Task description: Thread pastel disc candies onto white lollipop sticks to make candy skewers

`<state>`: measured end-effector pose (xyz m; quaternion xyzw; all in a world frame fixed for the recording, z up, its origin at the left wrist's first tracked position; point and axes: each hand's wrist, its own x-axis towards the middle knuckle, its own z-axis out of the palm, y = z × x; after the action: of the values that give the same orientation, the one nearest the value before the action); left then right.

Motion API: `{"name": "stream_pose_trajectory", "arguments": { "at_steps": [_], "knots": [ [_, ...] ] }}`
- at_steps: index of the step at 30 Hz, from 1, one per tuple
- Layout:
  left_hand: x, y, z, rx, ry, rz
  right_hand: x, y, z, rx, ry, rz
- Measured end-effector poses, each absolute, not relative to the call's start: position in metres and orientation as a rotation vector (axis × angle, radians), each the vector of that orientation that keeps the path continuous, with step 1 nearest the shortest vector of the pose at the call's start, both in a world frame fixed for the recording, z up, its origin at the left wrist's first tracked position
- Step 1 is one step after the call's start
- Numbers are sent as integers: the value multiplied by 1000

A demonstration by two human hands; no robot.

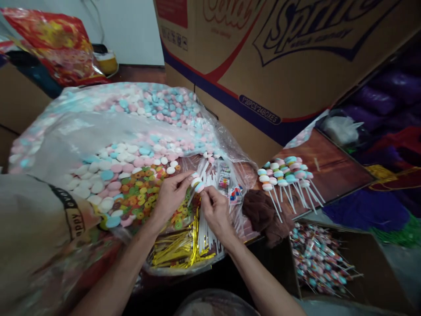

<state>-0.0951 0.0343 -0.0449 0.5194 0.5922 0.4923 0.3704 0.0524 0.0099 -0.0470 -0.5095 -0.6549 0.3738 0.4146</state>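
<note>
My left hand (pixel 173 193) and my right hand (pixel 215 211) meet over the middle of the work spread. Pinched between their fingertips is a short candy skewer (pixel 197 182), with white, yellowish and pink pieces stacked together; its stick is mostly hidden by my fingers. Left of my left hand lie ring-shaped gummies (pixel 140 188) in green, yellow and orange. Beyond them spread round white, pink and blue candies (pixel 108 175). Below my hands are gold twist ties (pixel 177 248) and white sticks (pixel 204 235).
Finished-looking candy skewers (pixel 286 173) lie at the table's right edge, beside a brown cloth (pixel 268 215). Lower right, an open carton (pixel 371 272) holds many wrapped skewers. A large printed cardboard box (pixel 223 57) stands behind. A plastic bag (pixel 36 228) bulges at left.
</note>
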Motion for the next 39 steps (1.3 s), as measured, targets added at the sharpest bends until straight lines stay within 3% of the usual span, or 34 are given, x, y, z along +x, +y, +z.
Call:
{"name": "stream_pose_trajectory", "arguments": {
  "at_steps": [6, 14, 18, 22, 28, 30, 34, 39],
  "knots": [
    [-95, 34, -33, 1223, 1426, 1310, 84, 2, -23, -1232, -1851, 820],
    [-120, 43, -39, 1377, 1755, 1370, 209, 4, -27, -1693, -1602, 102],
    [-135, 46, -41, 1478, 1987, 1293, 248, 29, -45, -1802, -1686, -72],
    [-138, 42, -37, 1633, 2082, 1138, 254, 40, -61, -1865, -1810, -100],
    [-131, 41, -31, 1835, 2121, 921, 206, 23, -45, -1805, -1618, -491],
    [-130, 42, -27, 1885, 2142, 828, 176, 18, -37, -1638, -1728, -364],
    [-130, 46, -17, 1913, 2268, 638, 111, 12, -35, -1353, -2109, 189],
    [-130, 60, -12, 1980, 2296, 389, 57, -3, -37, -1578, -2402, 105]
  ]
}}
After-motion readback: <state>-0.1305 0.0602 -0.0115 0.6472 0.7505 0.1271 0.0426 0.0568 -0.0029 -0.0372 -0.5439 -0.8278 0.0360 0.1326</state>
